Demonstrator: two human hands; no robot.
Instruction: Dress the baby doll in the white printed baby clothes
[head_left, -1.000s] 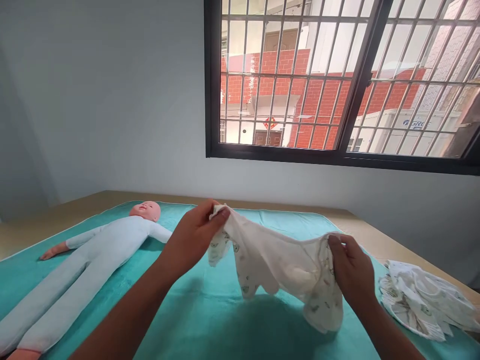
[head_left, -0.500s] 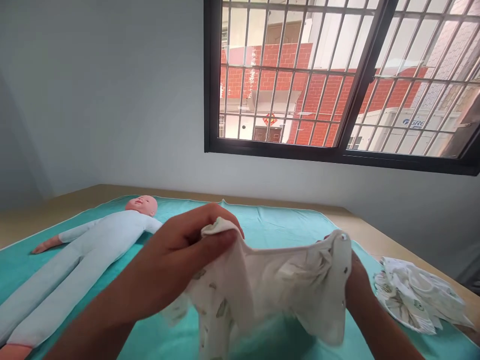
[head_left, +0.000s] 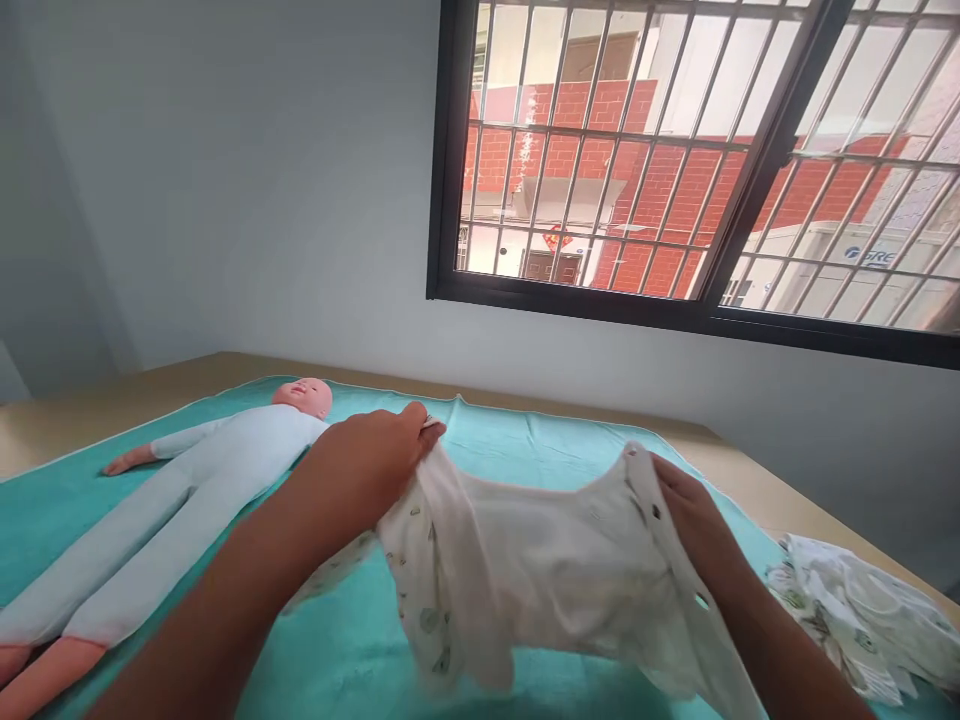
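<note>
2 top edges of the white garment (head_left: 555, 575) are being pinched, 1 by my left hand (head_left: 386, 450), 1 by my right hand (head_left: 694, 515), cloth hanging over the teal sheet (head_left: 536, 445); if I'm slackening either grip, limp panels could be twisting.

The setting is looking like a home or a childcare practice room; which one is remaining unclear. A baby doll (head_left: 244, 440) and a pile of small printed clothes (head_left: 870, 610) are lying on a teal cloth (head_left: 540, 440) over a wooden desk (head_left: 750, 487), while a barred window (head_left: 765, 180) in the plain grey wall (head_left: 262, 190) is facing a brick building (head_left: 562, 155) outside.
</note>
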